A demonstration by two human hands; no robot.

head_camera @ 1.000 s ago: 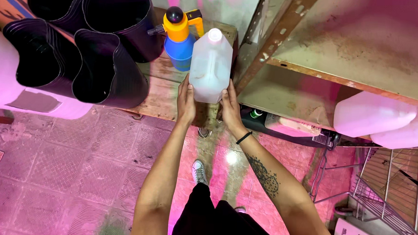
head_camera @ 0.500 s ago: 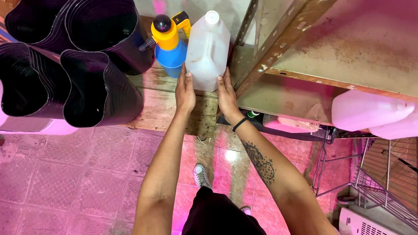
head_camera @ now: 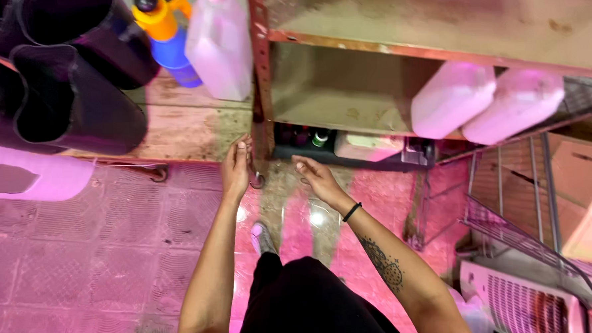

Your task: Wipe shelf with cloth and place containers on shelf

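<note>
A white plastic jug (head_camera: 218,40) stands upright on a worn wooden surface (head_camera: 181,128), beside a blue spray bottle with a yellow top (head_camera: 165,34). My left hand (head_camera: 236,168) hovers below the jug near the surface's front edge, fingers loosely curled, holding nothing. My right hand (head_camera: 315,177), with a black band on the wrist, is out in front of the rusty shelf post (head_camera: 261,88), fingers apart and empty. Neither hand touches the jug.
Large black pots (head_camera: 59,83) lie stacked at the left. A rusty metal shelf (head_camera: 436,27) on the right holds two white jugs (head_camera: 486,98) on its lower level, with small bottles underneath. A wire rack (head_camera: 511,210) and a cardboard box stand at the right.
Both hands held the white jug and set it down beside the spray bottle. They have let go and drawn back toward me, and my view has shifted to the right.
</note>
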